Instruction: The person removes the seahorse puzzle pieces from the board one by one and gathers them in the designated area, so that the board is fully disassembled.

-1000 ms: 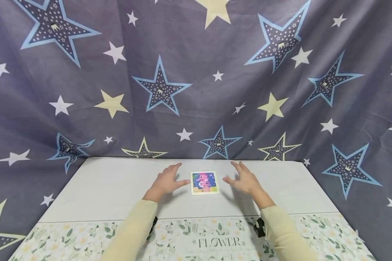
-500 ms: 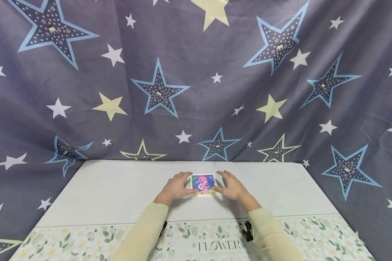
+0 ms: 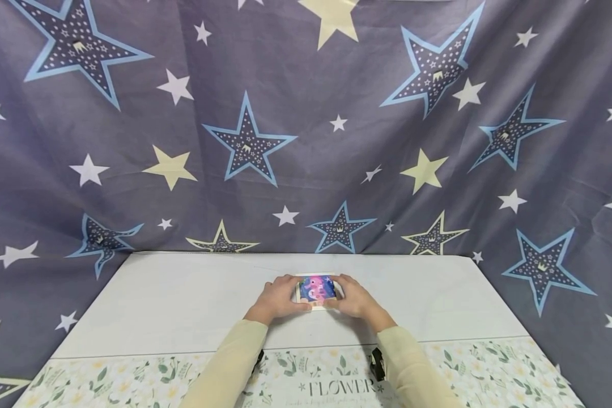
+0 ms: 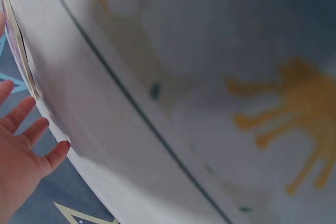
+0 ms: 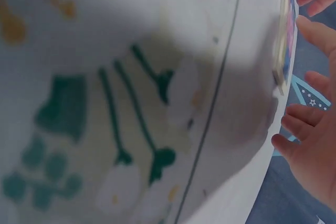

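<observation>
A small square picture board point(image 3: 317, 288) with a pink seahorse on blue and a pale border lies on the white part of the table. My left hand point(image 3: 277, 300) holds its left side, thumb at the near edge and forefinger at the far corner. On the right side, my right hand point(image 3: 356, 299) grips it the same way. The left wrist view catches the board's thin edge point(image 4: 20, 51) beside the spread outer fingers of my left hand point(image 4: 21, 156). In the right wrist view, its pale layered edge point(image 5: 283, 40) stands near my right hand point(image 5: 315, 150).
The white table top point(image 3: 183, 306) ends at a dark curtain point(image 3: 306, 141) with stars behind and at both sides. A floral cloth band point(image 3: 148, 377) printed with the word FLOWER covers the near part. Dark wrist devices point(image 3: 377, 364) show at the sleeves.
Both hands have moved inward from either side of the seahorse board and now hold its left and right sides. The board has stayed nearly in place.
</observation>
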Demonstrator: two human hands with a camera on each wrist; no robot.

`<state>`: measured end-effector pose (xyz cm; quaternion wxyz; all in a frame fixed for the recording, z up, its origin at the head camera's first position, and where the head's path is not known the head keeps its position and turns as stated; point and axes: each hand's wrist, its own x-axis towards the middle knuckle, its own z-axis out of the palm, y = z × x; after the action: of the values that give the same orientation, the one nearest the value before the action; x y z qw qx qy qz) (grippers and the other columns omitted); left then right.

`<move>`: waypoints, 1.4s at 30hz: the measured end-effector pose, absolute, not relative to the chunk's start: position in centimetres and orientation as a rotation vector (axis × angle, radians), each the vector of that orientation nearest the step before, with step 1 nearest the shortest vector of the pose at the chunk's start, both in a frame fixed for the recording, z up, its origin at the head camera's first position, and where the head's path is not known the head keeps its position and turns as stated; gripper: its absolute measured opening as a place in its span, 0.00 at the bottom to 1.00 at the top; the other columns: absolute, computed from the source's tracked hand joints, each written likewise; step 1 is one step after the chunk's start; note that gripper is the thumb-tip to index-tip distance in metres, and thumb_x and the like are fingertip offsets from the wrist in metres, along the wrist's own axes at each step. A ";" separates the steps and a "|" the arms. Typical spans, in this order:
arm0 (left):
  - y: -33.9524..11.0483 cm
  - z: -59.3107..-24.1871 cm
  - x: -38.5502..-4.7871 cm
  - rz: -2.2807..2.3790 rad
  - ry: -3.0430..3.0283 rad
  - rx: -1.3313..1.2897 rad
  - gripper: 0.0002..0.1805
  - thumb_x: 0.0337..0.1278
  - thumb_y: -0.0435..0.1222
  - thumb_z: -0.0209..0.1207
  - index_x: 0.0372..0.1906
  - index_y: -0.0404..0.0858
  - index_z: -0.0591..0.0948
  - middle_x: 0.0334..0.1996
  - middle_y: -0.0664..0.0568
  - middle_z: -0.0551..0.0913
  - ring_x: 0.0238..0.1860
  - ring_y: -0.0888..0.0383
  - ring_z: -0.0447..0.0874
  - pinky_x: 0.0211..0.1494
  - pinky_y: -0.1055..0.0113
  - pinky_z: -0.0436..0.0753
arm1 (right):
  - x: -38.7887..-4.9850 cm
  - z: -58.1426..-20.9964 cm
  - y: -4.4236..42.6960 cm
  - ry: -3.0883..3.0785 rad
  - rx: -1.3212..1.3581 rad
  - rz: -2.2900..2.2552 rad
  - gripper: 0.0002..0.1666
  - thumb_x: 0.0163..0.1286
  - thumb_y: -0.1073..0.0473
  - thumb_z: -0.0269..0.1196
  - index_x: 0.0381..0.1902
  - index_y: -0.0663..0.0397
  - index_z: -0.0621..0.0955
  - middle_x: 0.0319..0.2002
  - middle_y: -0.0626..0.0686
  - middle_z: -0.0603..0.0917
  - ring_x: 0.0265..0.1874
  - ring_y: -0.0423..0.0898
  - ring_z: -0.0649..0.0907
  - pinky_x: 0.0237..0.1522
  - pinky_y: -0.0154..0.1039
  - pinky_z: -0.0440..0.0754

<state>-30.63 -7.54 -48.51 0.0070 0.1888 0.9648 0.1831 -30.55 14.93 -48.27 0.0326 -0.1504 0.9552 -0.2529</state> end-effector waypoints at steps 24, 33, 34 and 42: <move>-7.8 -48.6 -29.3 0.386 3.002 0.686 0.40 0.46 0.66 0.57 0.60 0.43 0.74 0.57 0.46 0.75 0.57 0.47 0.73 0.56 0.47 0.72 | -29.3 -48.8 14.6 2.906 -0.517 -0.636 0.39 0.60 0.39 0.63 0.64 0.53 0.71 0.67 0.64 0.65 0.66 0.61 0.66 0.65 0.56 0.65; -8.0 -48.4 -28.0 0.366 2.985 0.731 0.41 0.46 0.68 0.56 0.60 0.45 0.74 0.57 0.47 0.74 0.58 0.48 0.72 0.58 0.46 0.71 | -27.4 -48.4 14.9 2.920 -0.553 -0.582 0.39 0.60 0.37 0.62 0.63 0.53 0.72 0.66 0.63 0.66 0.65 0.61 0.67 0.64 0.56 0.66; -8.0 -48.4 -27.8 0.360 2.982 0.731 0.41 0.46 0.68 0.55 0.61 0.45 0.74 0.57 0.47 0.74 0.58 0.48 0.72 0.59 0.46 0.71 | -27.2 -48.4 14.9 2.923 -0.558 -0.582 0.39 0.60 0.37 0.62 0.63 0.54 0.72 0.66 0.64 0.66 0.65 0.61 0.67 0.63 0.57 0.66; -8.1 -48.2 -26.0 0.349 2.942 0.767 0.40 0.48 0.67 0.55 0.62 0.46 0.73 0.58 0.48 0.73 0.60 0.49 0.71 0.61 0.46 0.69 | -25.3 -48.4 15.3 2.928 -0.585 -0.576 0.39 0.60 0.37 0.62 0.64 0.52 0.71 0.66 0.63 0.66 0.65 0.60 0.68 0.62 0.56 0.68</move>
<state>-26.00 -8.11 -48.21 0.0408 0.2505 0.9605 0.1138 -25.25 15.31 -48.42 0.0503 -0.1920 0.9617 -0.1893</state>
